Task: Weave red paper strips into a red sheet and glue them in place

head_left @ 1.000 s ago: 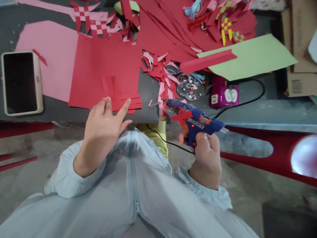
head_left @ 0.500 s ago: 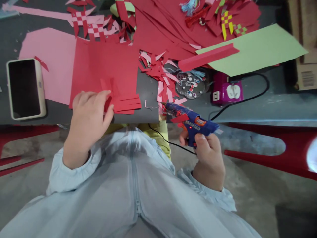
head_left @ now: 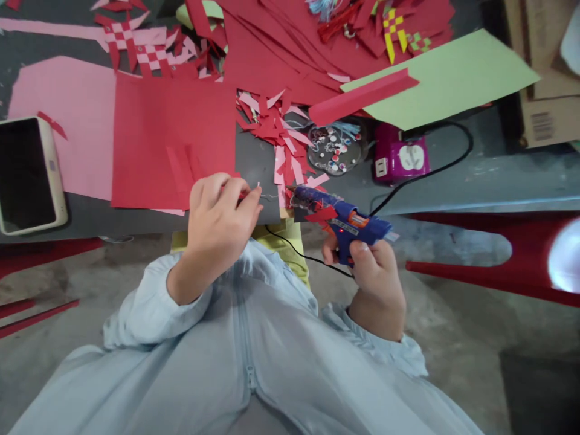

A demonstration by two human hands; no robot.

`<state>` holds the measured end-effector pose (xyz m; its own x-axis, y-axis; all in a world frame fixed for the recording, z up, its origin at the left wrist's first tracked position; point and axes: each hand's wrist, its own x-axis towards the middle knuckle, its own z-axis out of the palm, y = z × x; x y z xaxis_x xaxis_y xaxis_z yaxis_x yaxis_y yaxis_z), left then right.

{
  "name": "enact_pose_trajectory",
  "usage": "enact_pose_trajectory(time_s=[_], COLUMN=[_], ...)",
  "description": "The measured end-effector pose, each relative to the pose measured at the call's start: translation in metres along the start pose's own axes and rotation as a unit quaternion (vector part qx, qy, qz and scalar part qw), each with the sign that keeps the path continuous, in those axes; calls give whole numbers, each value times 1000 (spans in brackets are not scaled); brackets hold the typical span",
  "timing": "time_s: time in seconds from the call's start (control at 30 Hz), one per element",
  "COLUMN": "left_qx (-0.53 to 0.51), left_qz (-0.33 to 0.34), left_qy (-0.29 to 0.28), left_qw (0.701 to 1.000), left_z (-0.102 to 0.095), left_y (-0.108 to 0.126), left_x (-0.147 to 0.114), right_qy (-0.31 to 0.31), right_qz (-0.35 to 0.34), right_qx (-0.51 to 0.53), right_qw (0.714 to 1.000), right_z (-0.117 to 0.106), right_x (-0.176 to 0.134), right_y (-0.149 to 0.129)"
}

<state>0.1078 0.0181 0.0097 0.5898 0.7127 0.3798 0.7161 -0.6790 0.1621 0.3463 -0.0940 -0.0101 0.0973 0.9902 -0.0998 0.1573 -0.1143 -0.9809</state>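
Right grip (head_left: pixel 374 266)'s wrapped around a blue glue gun (head_left: pixel 348 226), nozzle pointing over toward the left grip (head_left: pixel 220 211). That one's bunched up at the bench (head_left: pixel 258 157) edge, maybe pinching some red paper (head_left: pixel 244 195), hard to tell. Big red sheet (head_left: pixel 172 121) just past it, phone (head_left: pixel 25 175) well left.

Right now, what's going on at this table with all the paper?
A person is at work with paper. The right hand grips a glue gun, its red light lit and its nozzle by the scraps. The left hand is at the table's front edge, fingers bent; red shows between them, but whether they hold it is unclear. A red sheet lies beyond that hand, with a phone off to the left.
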Motion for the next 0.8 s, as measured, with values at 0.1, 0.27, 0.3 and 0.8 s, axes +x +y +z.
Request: enact_pose_trajectory(time_s=[0.1,0.27,0.3,0.8], left_qx=[4,10,13,14], left_qz=[0,32,39,-8], left_qy=[-9,16,20,-173], left_qw=[1000,999,999,985], left_z=[10,24,25,-38], left_y=[4,3,3,5], left_x=[11,19,19,-21], right_qy=[-6,25,36,112], right_qz=[6,21,25,15], right_qx=[15,20,17,-12], right_qw=[1000,999,999,994], right_z=[1,0,0,-10], right_x=[0,-3,-4,-11], right_y=[-3,-7,-6,-5])
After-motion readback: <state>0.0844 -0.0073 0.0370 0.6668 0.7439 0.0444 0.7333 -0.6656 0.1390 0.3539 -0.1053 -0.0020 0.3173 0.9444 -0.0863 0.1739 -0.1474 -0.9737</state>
